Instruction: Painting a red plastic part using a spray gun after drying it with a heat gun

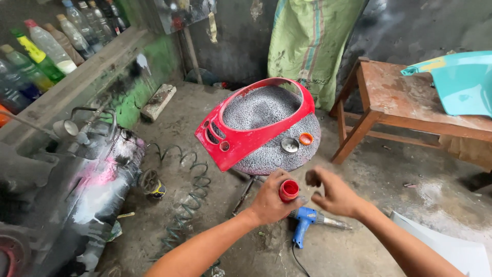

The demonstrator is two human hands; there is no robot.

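Holding a small red jar (289, 190) upright, the left hand (270, 202) wraps around its lower part, with the red top showing above the fingers. The right hand (333, 194) hangs just beside it, fingers curled loosely and holding nothing, apart from the jar by a narrow gap. Both hands hover above a dusty concrete floor (389, 179), near a round speckled grey stand (271, 149).

On that stand rests a red plastic panel (241, 141), a curved shell with a large open middle and small round holes along its front edge. Beside it on the stand lie a small metal lid (290, 145) and an orange cap (306, 138). A blue heat gun (306, 220) lies on the floor right below the hands.

The step in hand looks like getting the jar ready; whether its top is on or off cannot be told from here. A next move would call for the free right hand to grip the top while the left keeps the jar level, so nothing spills.

A coiled hose (187, 184) runs to a paint-stained compressor tank (87, 190) on the left. A wooden table (394, 97) carries a turquoise panel (461, 82).
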